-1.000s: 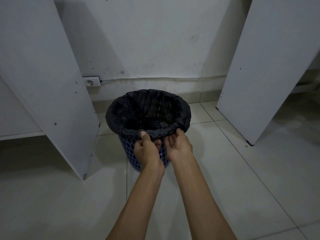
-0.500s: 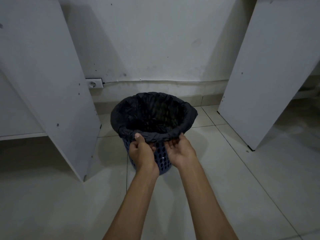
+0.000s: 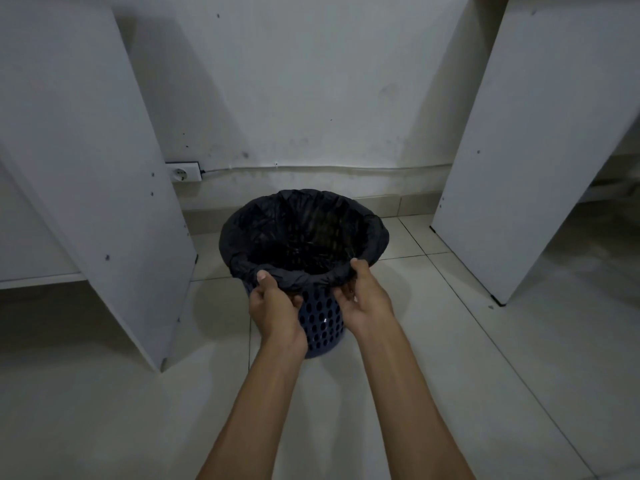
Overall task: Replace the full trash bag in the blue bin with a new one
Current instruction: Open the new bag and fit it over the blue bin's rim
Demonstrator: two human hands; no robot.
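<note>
Because the black trash bag is folded down over the rim of the blue bin, both hands work at the near edge, where the cuff is bunched thickest. The left hand has its thumb on top of the rolled plastic and its fingers curled beneath, so its grip is clamped on the fold. The right hand has its thumb over the rim and its fingers tucked under the cuff, pinching the bag as well. Holding the cuff from below like this looks meant to peel it up off the lip, so the step in hand is probably freeing the liner or seating it; which of the two cannot be told, since the dark inside hides whether the bag holds anything. The bin stands on the tiled floor, close to the back wall and below a wall socket. White panels lean in on the left and right, narrowing the space beside the bin, though neither touches it. Straight above the mouth is open, so lifting the bag upward looks the easiest path, while a sideways pull risks tipping the light perforated bin.
</note>
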